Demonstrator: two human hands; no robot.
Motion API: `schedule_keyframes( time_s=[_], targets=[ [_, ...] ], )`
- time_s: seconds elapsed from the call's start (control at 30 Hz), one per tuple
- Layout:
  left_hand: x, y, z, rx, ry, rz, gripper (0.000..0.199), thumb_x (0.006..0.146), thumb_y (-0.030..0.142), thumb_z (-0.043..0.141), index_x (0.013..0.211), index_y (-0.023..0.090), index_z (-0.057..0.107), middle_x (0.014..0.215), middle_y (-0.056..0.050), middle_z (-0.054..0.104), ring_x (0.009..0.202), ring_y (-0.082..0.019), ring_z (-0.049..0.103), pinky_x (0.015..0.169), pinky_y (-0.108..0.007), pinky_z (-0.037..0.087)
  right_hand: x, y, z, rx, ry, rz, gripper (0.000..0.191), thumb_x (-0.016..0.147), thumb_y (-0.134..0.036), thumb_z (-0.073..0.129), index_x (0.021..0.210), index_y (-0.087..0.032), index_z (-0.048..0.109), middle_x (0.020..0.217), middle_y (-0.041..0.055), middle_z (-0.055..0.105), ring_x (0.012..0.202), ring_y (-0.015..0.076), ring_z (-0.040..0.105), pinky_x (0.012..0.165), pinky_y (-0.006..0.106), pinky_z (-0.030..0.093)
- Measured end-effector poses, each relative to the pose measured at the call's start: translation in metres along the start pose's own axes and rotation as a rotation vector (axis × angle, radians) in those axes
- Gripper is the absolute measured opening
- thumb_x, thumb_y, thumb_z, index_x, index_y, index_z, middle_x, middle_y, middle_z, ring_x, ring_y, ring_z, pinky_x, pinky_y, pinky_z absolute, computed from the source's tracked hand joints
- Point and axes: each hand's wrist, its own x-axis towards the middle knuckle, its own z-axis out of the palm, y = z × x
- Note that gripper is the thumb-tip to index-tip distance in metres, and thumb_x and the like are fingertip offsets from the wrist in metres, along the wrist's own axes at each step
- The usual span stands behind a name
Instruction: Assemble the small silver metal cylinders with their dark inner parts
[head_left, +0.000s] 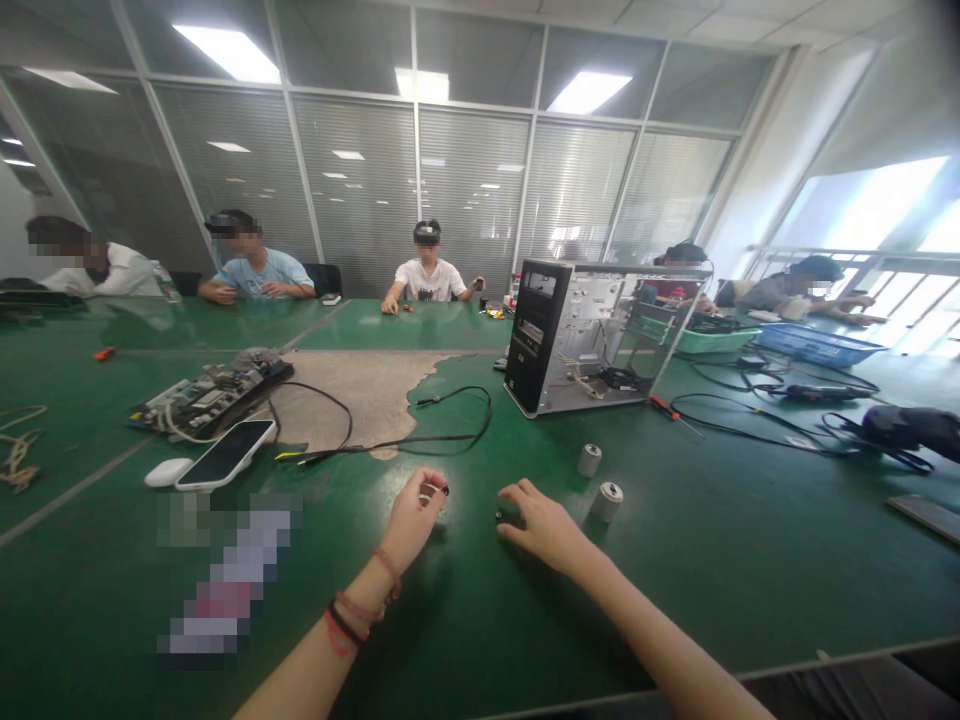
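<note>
My left hand [417, 508], with bracelets on its wrist, pinches a small dark piece [445, 490] between thumb and fingertips above the green table [465, 620]. To the right, my right hand [536, 520] has its fingers curved and apart over the tabletop. Another small dark piece [499, 516] lies at its thumb and fingertips, apparently not gripped. Two silver cylinders stand beyond my right hand: one farther back [590, 460], one nearer [607, 502].
An open computer case [540, 340] stands behind the cylinders, a screwdriver [664, 407] beside it. At left are a circuit assembly [210, 395], a phone [227, 455] and a white case [168, 472]. A black cable [420, 440] crosses the middle. Several people sit across the table.
</note>
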Motion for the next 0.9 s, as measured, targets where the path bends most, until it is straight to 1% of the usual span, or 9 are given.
schedule_keyframes(
  time_s=[0.1, 0.2, 0.37, 0.6, 0.7, 0.77, 0.83, 0.9],
  targets=[
    [-0.001, 0.002, 0.000, 0.012, 0.007, -0.012, 0.010, 0.073, 0.024, 0.054, 0.079, 0.017, 0.052, 0.077, 0.000, 0.055, 0.062, -0.012, 0.052, 0.056, -0.022, 0.041, 0.004, -0.003, 0.017, -0.003, 0.014, -0.022, 0.026, 0.078, -0.033, 0.059, 0.102, -0.023, 0.055, 0.098, 0.0041, 0.056, 0.087, 0.0189, 0.058, 0.075, 0.028, 0.045],
    [-0.001, 0.001, 0.002, 0.045, 0.009, -0.006, 0.010, 0.072, 0.023, 0.054, 0.081, 0.018, 0.051, 0.077, 0.000, 0.055, 0.062, -0.012, 0.053, 0.057, -0.023, 0.042, 0.005, -0.004, 0.024, -0.003, 0.034, -0.038, 0.016, 0.081, -0.027, 0.055, 0.096, -0.022, 0.056, 0.092, 0.0035, 0.057, 0.085, 0.0181, 0.057, 0.076, 0.027, 0.044],
    [-0.001, 0.000, 0.003, 0.090, -0.006, 0.031, 0.010, 0.073, 0.022, 0.053, 0.082, 0.018, 0.050, 0.081, -0.001, 0.056, 0.068, -0.013, 0.055, 0.061, -0.024, 0.044, 0.005, -0.004, 0.025, 0.032, 0.060, -0.047, 0.009, 0.083, -0.019, 0.051, 0.089, -0.021, 0.057, 0.089, 0.0033, 0.057, 0.083, 0.0167, 0.057, 0.076, 0.026, 0.043],
    [0.000, 0.002, 0.003, 0.103, 0.020, 0.029, 0.010, 0.072, 0.023, 0.054, 0.080, 0.018, 0.052, 0.078, 0.000, 0.057, 0.065, -0.013, 0.055, 0.060, -0.025, 0.044, 0.002, 0.001, 0.023, 0.100, 0.075, -0.041, 0.007, 0.080, -0.016, 0.053, 0.085, -0.020, 0.057, 0.084, 0.0028, 0.057, 0.076, 0.0160, 0.057, 0.071, 0.026, 0.044],
    [0.000, 0.002, 0.003, 0.102, 0.026, 0.038, 0.010, 0.071, 0.023, 0.054, 0.080, 0.018, 0.053, 0.079, 0.000, 0.057, 0.066, -0.013, 0.055, 0.061, -0.025, 0.044, -0.003, 0.002, 0.014, 0.147, 0.115, -0.073, 0.008, 0.083, -0.017, 0.050, 0.085, -0.020, 0.057, 0.083, 0.0024, 0.058, 0.075, 0.0156, 0.057, 0.070, 0.026, 0.045],
    [0.000, 0.002, 0.002, 0.100, 0.034, 0.041, 0.010, 0.071, 0.022, 0.054, 0.080, 0.018, 0.053, 0.078, 0.000, 0.057, 0.066, -0.013, 0.055, 0.061, -0.025, 0.044, -0.008, 0.006, 0.002, 0.173, 0.176, -0.094, 0.009, 0.085, -0.019, 0.048, 0.088, -0.020, 0.057, 0.084, 0.0022, 0.058, 0.075, 0.0155, 0.057, 0.071, 0.027, 0.045],
    [0.001, 0.002, 0.002, 0.101, 0.040, 0.041, 0.010, 0.072, 0.023, 0.054, 0.080, 0.018, 0.053, 0.078, -0.001, 0.057, 0.066, -0.014, 0.055, 0.061, -0.025, 0.044, -0.015, 0.016, -0.014, 0.178, 0.251, -0.097, 0.012, 0.086, -0.022, 0.046, 0.091, -0.021, 0.057, 0.085, 0.0023, 0.059, 0.077, 0.0159, 0.057, 0.073, 0.028, 0.045],
    [0.001, 0.002, 0.002, 0.104, 0.043, 0.041, 0.010, 0.072, 0.023, 0.054, 0.080, 0.018, 0.053, 0.079, -0.001, 0.057, 0.066, -0.014, 0.055, 0.062, -0.025, 0.044, -0.024, 0.033, -0.032, 0.156, 0.330, -0.069, 0.015, 0.087, -0.027, 0.045, 0.093, -0.021, 0.057, 0.087, 0.0031, 0.060, 0.079, 0.0167, 0.058, 0.074, 0.029, 0.046]
  ],
)
